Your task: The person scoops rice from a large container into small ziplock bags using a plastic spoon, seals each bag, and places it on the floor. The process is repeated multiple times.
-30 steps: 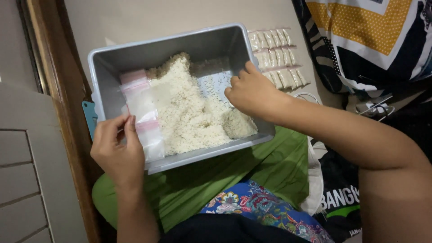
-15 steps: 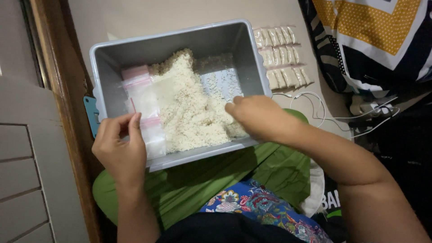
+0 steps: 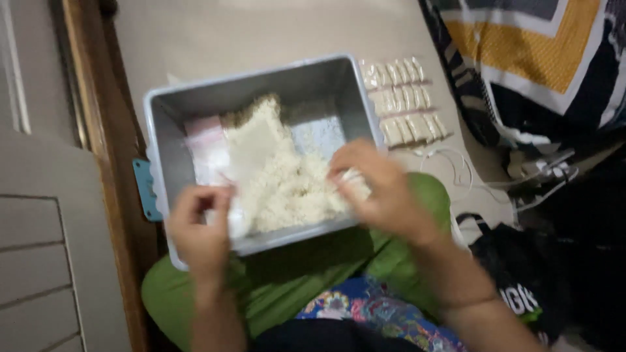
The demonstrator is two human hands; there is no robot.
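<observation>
Fingers (image 3: 207, 199) of the left hand (image 3: 199, 228) pinched a clear plastic bag (image 3: 215, 166) over the grey tub (image 3: 261, 81), as half a second before, while the right hand (image 3: 381, 189), lifted from the rice (image 3: 283, 176), curled loosely above it, its contents blurred.

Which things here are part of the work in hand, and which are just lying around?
In use: grey tub, white grains, clear bag, left hand, right hand, rows of filled packets.
Lying about: white cable, patterned blanket, black bag.
</observation>
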